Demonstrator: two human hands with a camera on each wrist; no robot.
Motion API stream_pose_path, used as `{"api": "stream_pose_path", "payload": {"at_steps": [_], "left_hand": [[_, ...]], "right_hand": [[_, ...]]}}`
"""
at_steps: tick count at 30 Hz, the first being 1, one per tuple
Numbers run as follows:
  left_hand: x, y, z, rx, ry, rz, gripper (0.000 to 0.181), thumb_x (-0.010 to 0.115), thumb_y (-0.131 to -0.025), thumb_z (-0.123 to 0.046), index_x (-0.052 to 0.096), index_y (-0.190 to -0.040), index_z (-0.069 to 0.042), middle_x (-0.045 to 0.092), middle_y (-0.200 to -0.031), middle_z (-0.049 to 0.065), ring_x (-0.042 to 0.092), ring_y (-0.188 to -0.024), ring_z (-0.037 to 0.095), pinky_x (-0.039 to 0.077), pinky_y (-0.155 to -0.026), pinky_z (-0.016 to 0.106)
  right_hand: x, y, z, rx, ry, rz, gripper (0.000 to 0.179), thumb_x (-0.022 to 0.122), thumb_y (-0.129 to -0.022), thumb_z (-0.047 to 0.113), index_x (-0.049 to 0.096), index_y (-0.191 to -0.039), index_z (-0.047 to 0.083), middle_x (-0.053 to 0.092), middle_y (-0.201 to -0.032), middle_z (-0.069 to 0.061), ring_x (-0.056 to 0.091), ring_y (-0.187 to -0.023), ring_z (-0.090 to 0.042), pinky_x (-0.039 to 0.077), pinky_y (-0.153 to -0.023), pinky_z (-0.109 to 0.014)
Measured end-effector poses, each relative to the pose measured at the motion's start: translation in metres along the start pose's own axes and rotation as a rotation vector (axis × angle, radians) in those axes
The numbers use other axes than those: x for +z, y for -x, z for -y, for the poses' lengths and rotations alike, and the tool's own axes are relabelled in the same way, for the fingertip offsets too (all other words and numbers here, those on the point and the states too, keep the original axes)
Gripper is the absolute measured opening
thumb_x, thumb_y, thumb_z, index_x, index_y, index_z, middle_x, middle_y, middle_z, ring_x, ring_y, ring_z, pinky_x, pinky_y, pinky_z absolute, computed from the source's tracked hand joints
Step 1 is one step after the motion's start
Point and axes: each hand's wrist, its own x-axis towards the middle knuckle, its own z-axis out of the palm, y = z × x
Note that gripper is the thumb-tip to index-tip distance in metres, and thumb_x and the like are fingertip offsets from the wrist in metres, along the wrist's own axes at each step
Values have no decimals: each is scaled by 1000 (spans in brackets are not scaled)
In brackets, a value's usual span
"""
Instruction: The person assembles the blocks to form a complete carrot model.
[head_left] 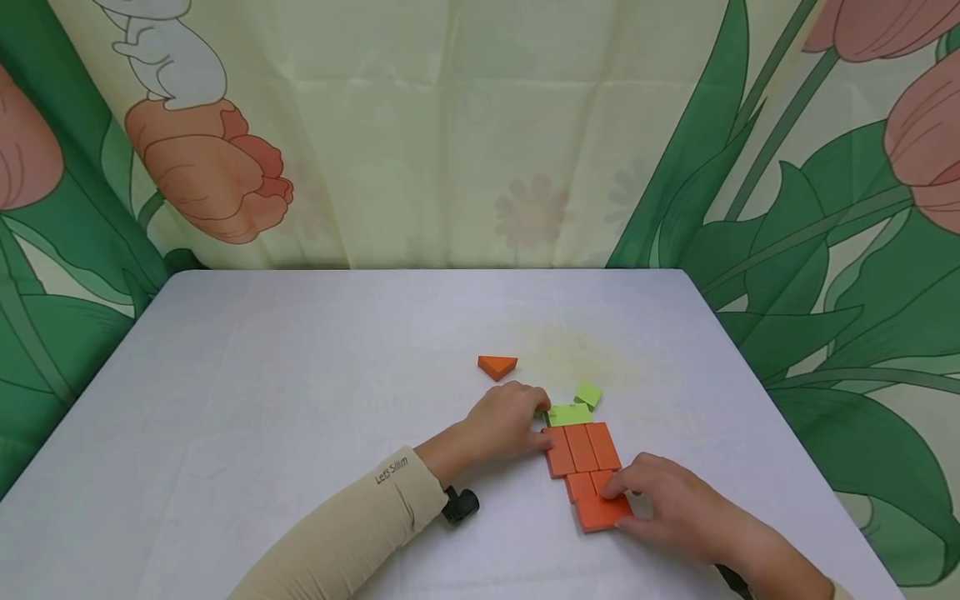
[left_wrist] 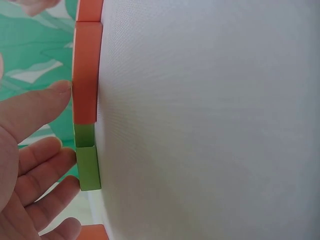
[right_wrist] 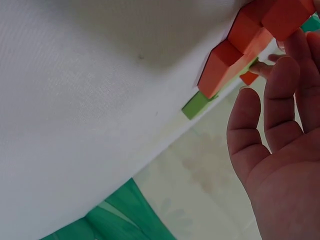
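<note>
Flat orange blocks [head_left: 581, 448] lie edge to edge on the table, with a green block [head_left: 570, 415] against their far end. My left hand [head_left: 506, 421] is at the left side of this group. In the left wrist view its thumb touches an orange block [left_wrist: 86, 75], while its loosely bent fingers touch a small green block [left_wrist: 89, 168]. My right hand [head_left: 675, 508] pinches the nearest orange block [head_left: 596, 514] at its right side between thumb and index finger. The right wrist view shows its other fingers [right_wrist: 245, 120] off the blocks.
An orange triangular block [head_left: 497, 367] lies apart, beyond the left hand. Another small green block [head_left: 588, 395] sits at an angle by the group's far end. A white cloth covers the table [head_left: 300, 375]; a printed curtain [head_left: 450, 133] hangs behind its far edge.
</note>
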Motion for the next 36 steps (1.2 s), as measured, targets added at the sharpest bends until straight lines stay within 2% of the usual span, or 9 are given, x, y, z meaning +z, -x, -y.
{"api": "stream_pose_path", "payload": {"at_steps": [9, 20, 28, 32, 36], "left_hand": [[2, -1, 2, 6, -9, -5, 41, 80, -86, -37, 68, -116, -13, 69, -107, -4, 60, -100, 14, 47, -86, 25], [1, 0, 1, 3, -2, -2, 41, 80, -86, -37, 68, -117, -12, 69, -107, -4, 60, -101, 14, 47, -87, 26], [0, 0, 1, -2, 3, 1, 41, 80, -85, -37, 69, -116, -12, 69, -106, -4, 60, -100, 13, 48, -86, 25], [-1, 0, 0, 2, -1, 0, 41, 80, -85, -37, 69, -116, -12, 69, -106, -4, 60, -100, 13, 48, -85, 25], [-1, 0, 0, 6, 1, -2, 41, 80, -85, -37, 69, -116, -12, 70, -106, -4, 60, -99, 13, 48, -85, 25]], "right_hand": [[6, -1, 0, -3, 13, -19, 23, 82, -83, 22, 74, -104, 26, 56, -95, 23, 52, -89, -2, 52, -78, -27], [14, 0, -1, -87, 71, -95, 28, 84, -80, 17, 71, -104, 22, 58, -98, 21, 52, -89, -3, 52, -78, -28], [17, -1, 1, -76, 94, -97, 34, 85, -79, 19, 68, -108, 23, 59, -103, 19, 53, -94, -7, 53, -82, -31], [16, -1, 4, -57, 135, -134, 40, 86, -78, 29, 66, -112, 23, 60, -110, 16, 55, -99, -11, 52, -86, -36], [16, -1, 8, 33, 161, -169, 58, 83, -77, 51, 66, -121, 17, 60, -121, 5, 56, -108, -19, 51, -90, -46]]}}
